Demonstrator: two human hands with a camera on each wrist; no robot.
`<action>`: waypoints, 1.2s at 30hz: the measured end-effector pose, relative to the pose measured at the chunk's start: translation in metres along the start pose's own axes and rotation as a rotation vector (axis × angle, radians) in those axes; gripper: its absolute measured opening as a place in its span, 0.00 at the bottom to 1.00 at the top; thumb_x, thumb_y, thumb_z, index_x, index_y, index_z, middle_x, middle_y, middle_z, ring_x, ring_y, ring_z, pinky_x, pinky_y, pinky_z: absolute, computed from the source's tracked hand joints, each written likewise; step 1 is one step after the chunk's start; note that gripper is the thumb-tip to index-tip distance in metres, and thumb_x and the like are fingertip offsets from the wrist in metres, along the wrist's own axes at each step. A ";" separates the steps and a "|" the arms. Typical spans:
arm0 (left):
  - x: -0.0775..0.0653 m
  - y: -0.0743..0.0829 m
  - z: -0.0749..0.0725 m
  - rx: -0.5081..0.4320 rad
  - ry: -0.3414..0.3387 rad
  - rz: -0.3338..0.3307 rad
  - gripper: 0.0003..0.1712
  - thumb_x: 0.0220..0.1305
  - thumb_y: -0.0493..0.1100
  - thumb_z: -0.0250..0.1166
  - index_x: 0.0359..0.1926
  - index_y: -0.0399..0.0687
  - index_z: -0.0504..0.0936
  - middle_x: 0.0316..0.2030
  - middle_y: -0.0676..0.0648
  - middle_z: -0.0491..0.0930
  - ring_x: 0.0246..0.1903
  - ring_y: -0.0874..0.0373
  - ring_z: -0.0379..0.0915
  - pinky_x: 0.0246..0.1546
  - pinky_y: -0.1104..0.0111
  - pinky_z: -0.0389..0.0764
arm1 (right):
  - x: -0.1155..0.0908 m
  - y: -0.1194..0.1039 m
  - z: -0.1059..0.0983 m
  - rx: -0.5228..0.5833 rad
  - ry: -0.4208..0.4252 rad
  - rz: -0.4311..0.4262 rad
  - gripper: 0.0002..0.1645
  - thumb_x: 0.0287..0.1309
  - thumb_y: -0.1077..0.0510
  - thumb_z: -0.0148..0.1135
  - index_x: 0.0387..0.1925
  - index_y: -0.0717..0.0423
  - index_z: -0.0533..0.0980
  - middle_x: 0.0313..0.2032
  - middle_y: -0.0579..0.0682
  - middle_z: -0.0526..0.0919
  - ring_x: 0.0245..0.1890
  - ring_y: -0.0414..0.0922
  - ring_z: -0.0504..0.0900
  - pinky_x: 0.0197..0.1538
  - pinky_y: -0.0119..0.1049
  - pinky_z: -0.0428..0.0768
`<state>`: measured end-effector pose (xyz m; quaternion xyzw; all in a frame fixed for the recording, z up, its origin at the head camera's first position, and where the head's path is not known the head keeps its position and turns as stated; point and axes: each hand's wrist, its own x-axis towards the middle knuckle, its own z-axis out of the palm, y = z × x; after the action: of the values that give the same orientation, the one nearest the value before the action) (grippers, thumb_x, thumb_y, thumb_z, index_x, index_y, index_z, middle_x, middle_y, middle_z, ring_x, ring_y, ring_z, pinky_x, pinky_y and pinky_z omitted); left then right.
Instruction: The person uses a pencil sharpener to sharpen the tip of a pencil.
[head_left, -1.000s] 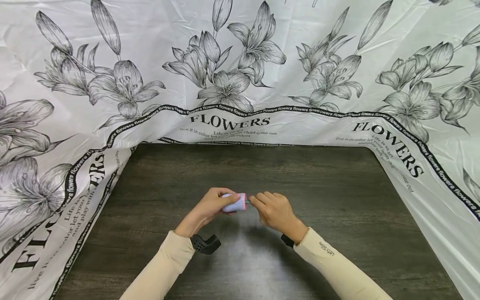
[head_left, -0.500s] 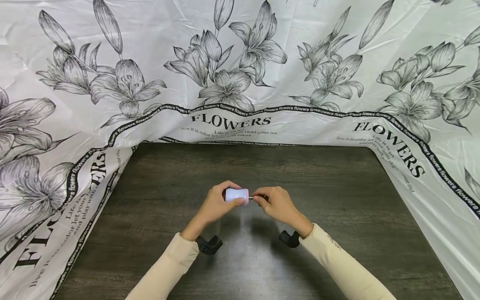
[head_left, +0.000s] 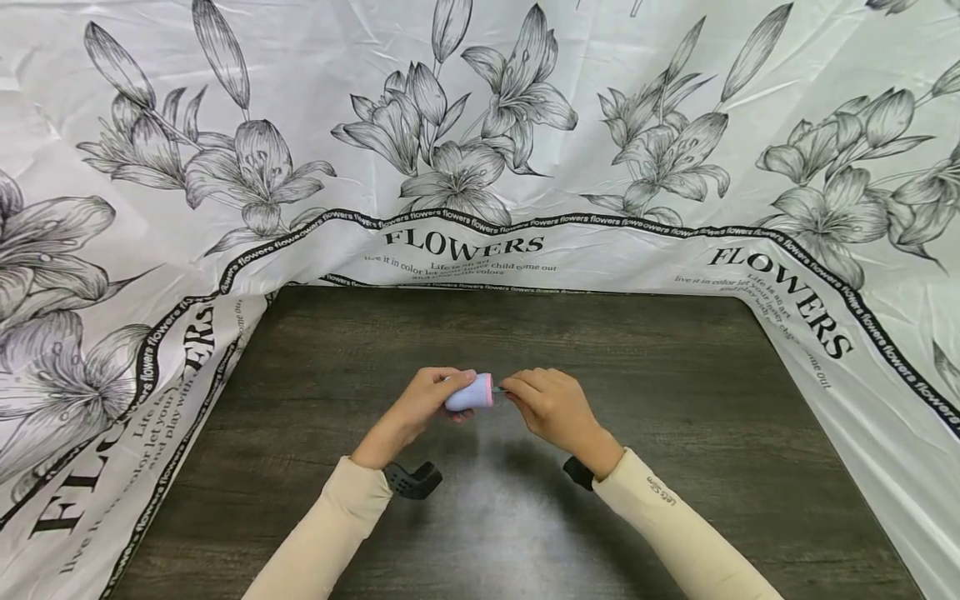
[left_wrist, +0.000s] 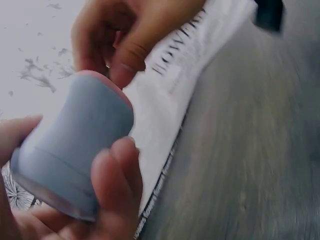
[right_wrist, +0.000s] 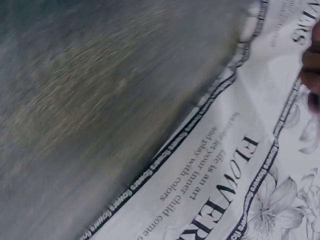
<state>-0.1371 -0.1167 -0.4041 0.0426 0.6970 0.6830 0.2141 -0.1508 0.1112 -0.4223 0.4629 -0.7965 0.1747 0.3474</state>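
Left fingers (left_wrist: 108, 177) gripping lavender cylinder (head_left: 472, 393), right fingers (head_left: 525, 384) pinching thin shaft (head_left: 498, 389), far table edge (head_left: 517, 293) well apart.

Dark wood-grain table (head_left: 637, 342), white flower-printed cloth (head_left: 570, 183) behind, pale glare (head_left: 491, 533) on tabletop

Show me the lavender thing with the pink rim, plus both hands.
Lavender thing (head_left: 474, 394), head view, on its side wall.
Left hand (head_left: 420, 407), head view, thumb side.
Right hand (head_left: 555, 408), head view, back of the hand.
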 end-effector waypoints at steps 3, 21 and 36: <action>-0.001 0.003 -0.002 -0.069 -0.032 -0.092 0.29 0.71 0.53 0.52 0.49 0.26 0.75 0.26 0.47 0.80 0.19 0.64 0.76 0.21 0.76 0.75 | 0.000 0.000 0.004 -0.165 0.126 -0.123 0.11 0.68 0.58 0.53 0.36 0.54 0.82 0.31 0.46 0.84 0.27 0.40 0.81 0.28 0.31 0.74; -0.001 -0.004 0.013 0.213 0.116 0.207 0.19 0.62 0.41 0.65 0.51 0.35 0.79 0.40 0.37 0.79 0.30 0.59 0.75 0.29 0.69 0.78 | 0.004 -0.007 0.002 0.412 -0.172 0.448 0.07 0.59 0.59 0.63 0.25 0.52 0.78 0.16 0.40 0.77 0.12 0.30 0.63 0.16 0.22 0.58; 0.004 -0.009 0.020 0.474 0.214 0.398 0.19 0.58 0.44 0.70 0.50 0.46 0.81 0.42 0.41 0.82 0.30 0.57 0.76 0.28 0.69 0.77 | 0.000 0.004 -0.005 0.523 -0.309 0.581 0.07 0.57 0.59 0.66 0.38 0.53 0.80 0.30 0.46 0.83 0.22 0.37 0.76 0.25 0.29 0.74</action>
<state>-0.1320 -0.0973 -0.4136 0.1546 0.8332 0.5308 -0.0138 -0.1522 0.1163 -0.4188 0.3124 -0.8655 0.3904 0.0308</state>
